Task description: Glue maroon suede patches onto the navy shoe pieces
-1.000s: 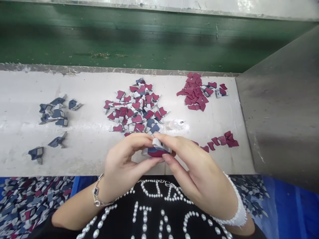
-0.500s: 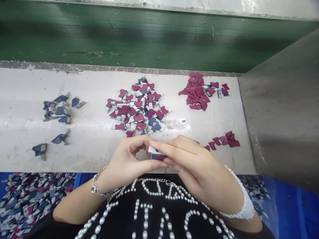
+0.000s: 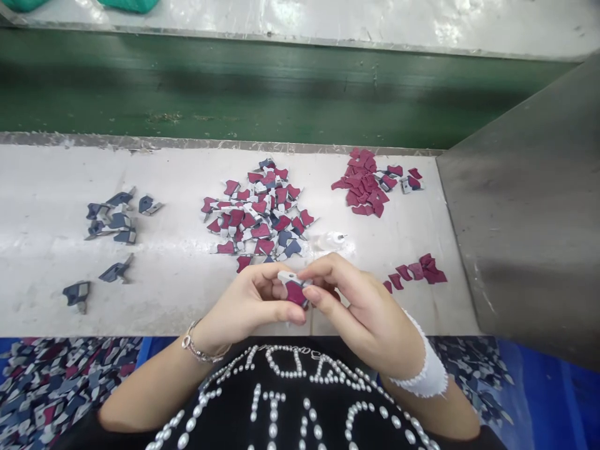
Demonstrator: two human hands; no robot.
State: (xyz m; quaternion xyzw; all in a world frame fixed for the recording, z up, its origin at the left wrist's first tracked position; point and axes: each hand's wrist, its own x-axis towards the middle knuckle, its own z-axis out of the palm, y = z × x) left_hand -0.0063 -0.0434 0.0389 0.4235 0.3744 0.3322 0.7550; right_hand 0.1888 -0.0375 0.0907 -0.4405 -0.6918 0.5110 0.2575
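Note:
Between both hands, just above the front of the white worktop, is a small white and dark-blue plastic part with a maroon face turned up. My left hand grips its left side with thumb and fingers. On its right side, the thumb and index finger of my right hand pinch the same part. Beyond the hands lies a heap of similar parts, many with maroon faces. Thin maroon pieces are piled at the back right, and a short row of them lies nearer my right hand.
Several blue and grey parts without maroon lie on the left. A small clear bottle with a thin tip lies behind my right hand. A metal wall bounds the right side. Below the worktop, blue bins hold many parts.
The part has turned so its maroon face now shows upward. My right hand's fingers have shifted from covering it to pinching its right edge. The camera view has tilted slightly.

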